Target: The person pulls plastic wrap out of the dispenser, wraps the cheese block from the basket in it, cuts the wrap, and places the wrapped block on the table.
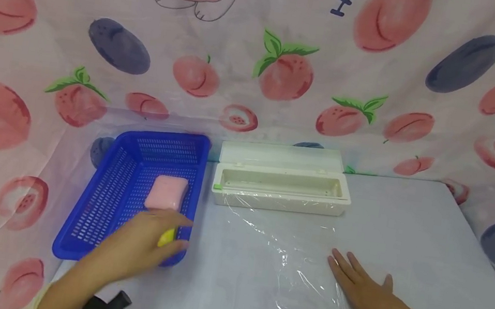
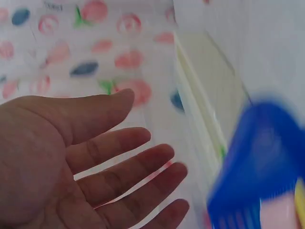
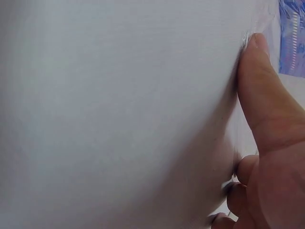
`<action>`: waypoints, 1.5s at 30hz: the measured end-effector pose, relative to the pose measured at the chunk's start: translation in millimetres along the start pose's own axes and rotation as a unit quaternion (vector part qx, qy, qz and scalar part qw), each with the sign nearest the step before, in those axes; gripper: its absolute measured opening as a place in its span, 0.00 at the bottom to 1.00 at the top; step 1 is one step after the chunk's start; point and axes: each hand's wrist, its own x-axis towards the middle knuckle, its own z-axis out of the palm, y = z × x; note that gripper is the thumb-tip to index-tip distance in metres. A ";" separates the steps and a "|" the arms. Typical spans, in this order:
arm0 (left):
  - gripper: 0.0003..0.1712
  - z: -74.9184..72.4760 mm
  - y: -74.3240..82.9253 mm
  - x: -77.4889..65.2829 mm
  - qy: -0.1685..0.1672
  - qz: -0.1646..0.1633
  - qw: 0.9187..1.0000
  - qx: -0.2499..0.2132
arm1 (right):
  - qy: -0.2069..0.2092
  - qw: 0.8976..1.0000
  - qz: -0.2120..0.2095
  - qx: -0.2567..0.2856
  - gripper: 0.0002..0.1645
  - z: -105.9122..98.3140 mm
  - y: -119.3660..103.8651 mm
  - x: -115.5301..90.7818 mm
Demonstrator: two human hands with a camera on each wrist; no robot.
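My left hand (image 1: 141, 245) is over the front right of a blue plastic basket (image 1: 59, 244), with its fingers apart and nothing held. In the left wrist view its fingers are spread beside the blurred basket wall. Under it, a yellow object (image 1: 167, 238) is partly hidden, and a pink rounded block (image 1: 166, 192) lies in the basket. A sheet of clear plastic wrap (image 1: 279, 273) runs forward from a long white wrap dispenser (image 1: 283, 203) with its lid up. My right hand (image 1: 369, 298) rests with extended fingers at the wrap's right edge.
A pale tablecloth (image 1: 420, 234) covers the table. Behind it hangs a pink curtain (image 1: 293, 19) printed with fruit. Basket and dispenser stand side by side toward the back, a narrow gap between them.
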 end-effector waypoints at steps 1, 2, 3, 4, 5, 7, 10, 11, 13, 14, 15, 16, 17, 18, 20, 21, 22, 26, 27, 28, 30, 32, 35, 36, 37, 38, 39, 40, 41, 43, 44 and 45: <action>0.20 -10.1 -11.3 3.3 -0.007 -0.024 1.000 -0.013 | -0.001 1.000 0.000 0.001 0.81 0.0 -0.1 0.1; 0.20 -18.8 -24.2 6.8 -0.012 -0.035 0.999 -0.025 | -0.001 1.000 0.000 0.003 0.81 0.0 -0.2 0.0; 0.20 -26.5 -37.2 10.0 -0.023 -0.049 0.998 -0.031 | -0.001 1.000 0.000 0.003 0.81 0.0 -0.3 -0.1; 0.21 -32.5 -50.2 13.3 -0.036 -0.058 0.997 -0.036 | 0.000 1.000 -0.001 0.003 0.81 0.0 -0.4 -0.2; 0.22 -36.3 -63.8 16.7 -0.049 -0.064 0.996 -0.041 | 0.003 1.000 -0.004 0.002 0.81 0.0 -0.5 -0.5; 0.24 -40.3 -88.3 23.5 -0.083 -0.081 0.992 -0.053 | 0.005 1.000 -0.005 0.003 0.81 -0.2 -0.8 -0.9; 0.29 -37.8 -118.2 33.8 -0.149 -0.120 0.978 -0.088 | 0.009 1.000 -0.009 0.005 0.80 -0.7 -1.3 -1.4; 0.29 -35.5 -126.3 36.8 -0.170 -0.137 0.971 -0.099 | 0.010 1.000 -0.010 0.004 0.80 -0.8 -1.4 -1.5; 0.30 -29.6 -138.9 42.0 -0.203 -0.170 0.957 -0.116 | 0.007 1.000 -0.007 0.003 0.80 -1.2 -1.9 -1.2; 0.30 -26.3 -143.9 44.2 -0.217 -0.189 0.950 -0.125 | 0.005 1.000 -0.005 0.003 0.80 -1.5 -2.2 -1.0; 0.29 -23.0 -148.0 46.0 -0.228 -0.206 0.943 -0.129 | 0.002 1.000 -0.002 0.003 0.80 -1.5 -2.4 -0.7; 0.28 -19.5 -151.5 48.1 -0.238 -0.218 0.937 -0.132 | -0.001 1.000 -0.001 0.002 0.80 -1.3 -2.4 -0.8; 0.28 -16.0 -154.8 49.9 -0.248 -0.226 0.932 -0.137 | -0.004 1.000 0.002 0.004 0.80 -1.1 -2.5 -0.8; 0.27 -12.6 -157.5 51.4 -0.255 -0.236 0.927 -0.144 | -0.007 1.000 0.005 0.006 0.80 -0.9 -2.4 -0.7; 0.25 -6.2 -161.7 53.8 -0.267 -0.251 0.917 -0.158 | -0.010 1.000 0.008 0.009 0.80 -0.5 -2.1 -0.5; 0.24 -3.6 -163.4 54.6 -0.271 -0.255 0.914 -0.162 | -0.011 1.000 0.010 0.010 0.80 -0.2 -1.8 -0.5; 0.23 -1.2 -165.1 55.3 -0.273 -0.259 0.911 -0.167 | -0.012 1.000 0.010 0.010 0.80 0.1 -1.3 -0.2; 0.19 4.3 -169.0 57.4 -0.273 -0.277 0.904 -0.177 | -0.010 1.000 0.009 0.012 0.81 1.2 0.6 1.4; 0.18 4.9 -169.5 57.9 -0.273 -0.279 0.903 -0.177 | -0.009 1.000 0.008 0.012 0.81 1.4 0.9 1.7; 0.17 5.4 -170.0 58.3 -0.273 -0.282 0.903 -0.177 | -0.008 1.000 0.008 0.012 0.81 1.5 1.1 1.9; 0.16 6.4 -170.4 59.1 -0.273 -0.285 0.902 -0.174 | -0.003 1.000 0.003 0.009 0.82 1.5 1.3 1.6; 0.16 6.9 -169.8 59.0 -0.272 -0.287 0.903 -0.170 | -0.001 1.000 0.000 0.005 0.82 0.9 1.3 1.1; 0.16 7.9 -168.8 58.5 -0.269 -0.286 0.904 -0.170 | -0.001 1.000 -0.001 -0.003 0.81 -0.1 1.2 0.9; 0.16 8.1 -168.4 58.2 -0.268 -0.286 0.904 -0.170 | -0.005 1.000 0.003 -0.003 0.81 -0.6 0.9 1.2; 0.16 8.1 -168.3 57.8 -0.267 -0.285 0.905 -0.169 | -0.008 1.000 0.005 0.000 0.81 -0.7 0.7 1.4; 0.16 7.8 -168.2 57.2 -0.267 -0.280 0.906 -0.170 | -0.012 1.000 0.009 0.003 0.81 -1.0 0.4 1.7; 0.16 7.3 -168.3 56.5 -0.268 -0.275 0.907 -0.172 | -0.013 1.000 0.010 0.004 0.81 -0.7 0.4 2.0; 0.16 6.5 -168.4 55.6 -0.269 -0.270 0.908 -0.176 | -0.016 1.000 0.013 0.007 0.81 -0.7 0.1 2.3; 0.16 5.5 -168.2 54.8 -0.268 -0.266 0.908 -0.182 | -0.016 1.000 0.014 0.008 0.81 -0.5 -0.2 2.4; 0.18 2.3 -169.1 52.6 -0.266 -0.256 0.907 -0.202 | -0.017 1.000 0.015 0.009 0.81 -0.3 -0.6 2.4; 0.18 -0.2 -169.9 51.4 -0.266 -0.246 0.906 -0.219 | -0.016 1.000 0.014 0.009 0.81 -0.3 -0.9 2.3; 0.18 -2.6 -170.7 50.4 -0.263 -0.241 0.904 -0.235 | -0.015 1.000 0.013 0.009 0.81 -0.7 -1.2 2.0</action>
